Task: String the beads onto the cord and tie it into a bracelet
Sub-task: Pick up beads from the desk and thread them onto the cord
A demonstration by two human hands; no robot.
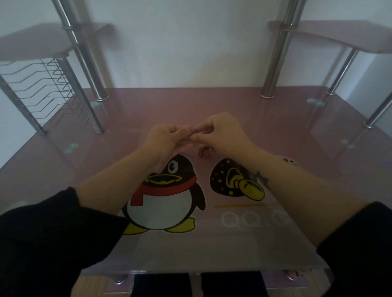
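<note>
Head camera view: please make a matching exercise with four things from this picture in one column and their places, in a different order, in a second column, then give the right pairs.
Things
1. penguin picture
2. wire rack
3. loose beads
4. single bead

Places
A. pinched between the fingertips of the left hand and right hand
B. far left, under the raised side shelf
C. printed on the pink glass table, below the left hand
D. lying on the table just under the hands

Pairs: 1-C, 2-B, 3-D, 4-A
</note>
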